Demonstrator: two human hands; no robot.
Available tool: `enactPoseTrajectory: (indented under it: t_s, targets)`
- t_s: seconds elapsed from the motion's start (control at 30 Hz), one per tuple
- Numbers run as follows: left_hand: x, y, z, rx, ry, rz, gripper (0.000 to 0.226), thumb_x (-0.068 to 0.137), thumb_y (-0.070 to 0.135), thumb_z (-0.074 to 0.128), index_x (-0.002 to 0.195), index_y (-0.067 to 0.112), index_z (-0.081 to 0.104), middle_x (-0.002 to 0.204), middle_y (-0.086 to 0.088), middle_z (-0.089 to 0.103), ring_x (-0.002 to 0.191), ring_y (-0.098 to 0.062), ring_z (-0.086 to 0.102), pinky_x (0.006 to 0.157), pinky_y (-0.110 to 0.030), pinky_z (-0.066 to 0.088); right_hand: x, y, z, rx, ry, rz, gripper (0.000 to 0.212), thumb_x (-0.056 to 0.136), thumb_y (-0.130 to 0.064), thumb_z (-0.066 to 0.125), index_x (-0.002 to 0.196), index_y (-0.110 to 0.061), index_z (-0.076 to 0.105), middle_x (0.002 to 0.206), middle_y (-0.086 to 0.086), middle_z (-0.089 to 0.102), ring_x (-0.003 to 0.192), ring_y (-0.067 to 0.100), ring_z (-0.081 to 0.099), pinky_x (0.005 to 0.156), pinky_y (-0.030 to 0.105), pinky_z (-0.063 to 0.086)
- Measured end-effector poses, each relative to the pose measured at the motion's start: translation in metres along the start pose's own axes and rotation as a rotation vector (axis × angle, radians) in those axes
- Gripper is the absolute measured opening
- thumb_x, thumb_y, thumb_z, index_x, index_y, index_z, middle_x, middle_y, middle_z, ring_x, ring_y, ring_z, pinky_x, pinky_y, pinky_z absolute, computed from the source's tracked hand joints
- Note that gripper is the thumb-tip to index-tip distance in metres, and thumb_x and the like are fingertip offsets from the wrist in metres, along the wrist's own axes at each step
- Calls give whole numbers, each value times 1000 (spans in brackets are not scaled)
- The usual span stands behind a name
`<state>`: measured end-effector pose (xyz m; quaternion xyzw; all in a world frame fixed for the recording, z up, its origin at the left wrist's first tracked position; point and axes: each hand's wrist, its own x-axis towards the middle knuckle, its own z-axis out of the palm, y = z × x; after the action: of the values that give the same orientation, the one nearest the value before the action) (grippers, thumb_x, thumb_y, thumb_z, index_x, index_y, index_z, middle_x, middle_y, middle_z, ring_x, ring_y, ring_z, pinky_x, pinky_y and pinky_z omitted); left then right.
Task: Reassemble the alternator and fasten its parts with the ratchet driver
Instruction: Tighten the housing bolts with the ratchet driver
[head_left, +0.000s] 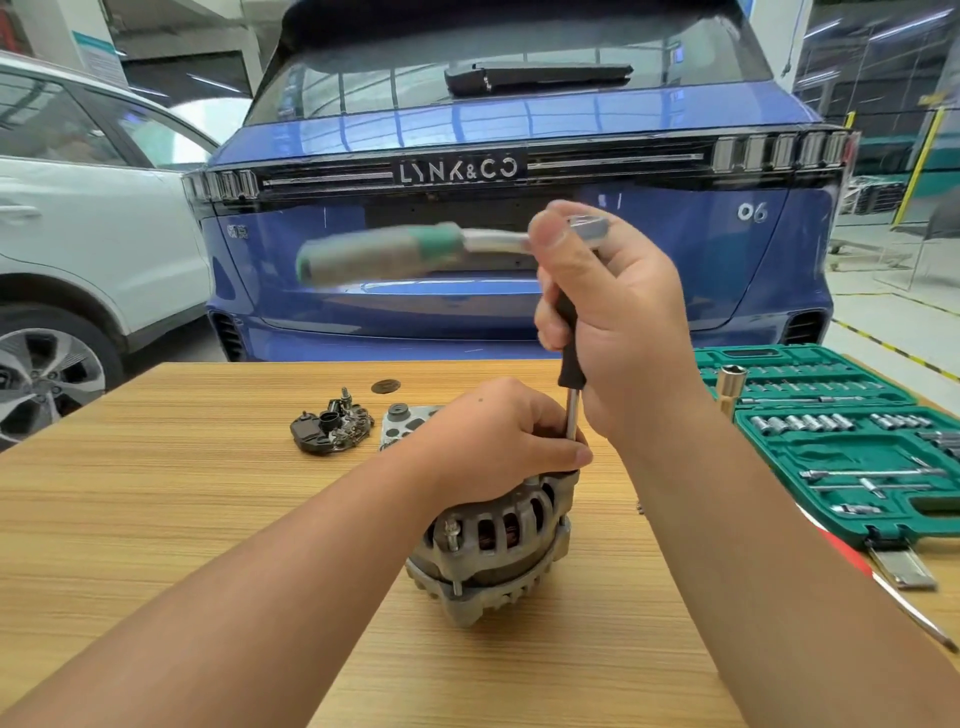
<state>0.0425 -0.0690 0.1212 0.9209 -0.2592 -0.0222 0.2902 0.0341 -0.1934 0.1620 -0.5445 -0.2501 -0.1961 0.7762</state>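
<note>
The grey alternator (493, 540) stands on the wooden table (182, 509) at centre. My left hand (498, 441) lies curled over its top and holds it, with the fingertips pinching the steel shaft of the driver (571, 415). My right hand (608, 322) grips the driver's black handle upright above the alternator. A ratchet (384, 252) with a grey and green handle sits on the driver's top and sticks out to the left, blurred. A dark rectifier plate (332, 428) and a grey cover piece (402, 418) lie behind the alternator.
An open green socket set case (852, 441) lies on the table's right side, with a tall socket (731, 389) standing at its left edge. A blue car (519, 156) stands right behind the table, a white car (78, 234) to the left. A small dark disc (385, 385) lies near the far edge.
</note>
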Motion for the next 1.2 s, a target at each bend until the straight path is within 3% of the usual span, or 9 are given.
enactPoseTrajectory:
  t_s: [0.07, 0.13, 0.23, 0.43, 0.57, 0.67, 0.87, 1.1, 1.2]
  targets:
    - [0, 2, 0, 15, -6, 6, 19, 94, 46, 68, 76, 41, 68, 79, 11, 71, 71, -4, 63, 56, -21, 45, 4, 0, -1, -72, 112, 20, 7, 94, -19, 69, 91, -14, 66, 65, 5, 43, 51, 15, 32, 46, 30, 29]
    - [1, 1, 0, 6, -1, 8, 17, 94, 47, 69, 77, 43, 68, 82, 6, 73, 75, -9, 64, 62, -29, 50, 8, -2, -9, -33, 34, 120, 13, 96, -20, 67, 85, -16, 63, 63, 1, 45, 50, 13, 36, 50, 30, 31]
    - [1, 0, -1, -6, -2, 5, 16, 93, 48, 70, 77, 45, 69, 86, 7, 74, 78, -11, 65, 70, -35, 55, 8, -3, -15, 153, -202, 206, 19, 91, -20, 65, 109, -16, 64, 69, -3, 50, 55, 12, 44, 55, 27, 35]
    - [2, 0, 0, -1, 11, 19, 13, 94, 44, 70, 82, 40, 72, 78, 15, 71, 74, -1, 62, 59, -21, 44, 3, 4, -7, 8, -124, -139, 37, 100, 0, 54, 123, -29, 55, 77, 2, 48, 56, 19, 42, 47, 28, 39]
    - [1, -2, 1, -24, 11, 24, 15, 94, 41, 71, 80, 36, 73, 72, 18, 69, 66, -2, 62, 55, -16, 44, 2, 7, -7, 45, -167, -132, 50, 99, 9, 43, 114, -33, 65, 85, 7, 49, 57, 21, 40, 48, 29, 38]
    - [2, -3, 1, -23, 18, 15, 16, 93, 43, 71, 80, 36, 74, 72, 17, 69, 66, -2, 62, 54, -17, 44, 3, 7, -12, 188, -214, -71, 50, 96, -3, 30, 115, -28, 69, 94, 16, 47, 67, 22, 41, 57, 29, 37]
    - [2, -3, 1, -9, 21, 1, 13, 92, 46, 71, 84, 38, 75, 82, 16, 72, 75, -1, 64, 59, -21, 45, 5, 4, -11, 235, -215, 15, 37, 97, -38, 40, 123, -26, 63, 92, 14, 47, 64, 16, 51, 56, 26, 44]
    - [1, -1, 1, 2, 0, 16, 16, 94, 46, 69, 78, 45, 69, 76, 21, 69, 70, 2, 61, 60, -25, 41, 1, -3, -3, -69, 74, 8, 18, 96, -24, 68, 91, -8, 61, 63, 3, 44, 50, 17, 34, 47, 35, 27]
    - [1, -1, 1, 2, 9, 23, 20, 93, 47, 70, 73, 46, 67, 80, 13, 71, 72, -6, 63, 60, -26, 48, 3, -6, -8, -24, -5, 115, 14, 95, -22, 68, 92, -11, 61, 63, -1, 48, 52, 13, 39, 50, 29, 34]
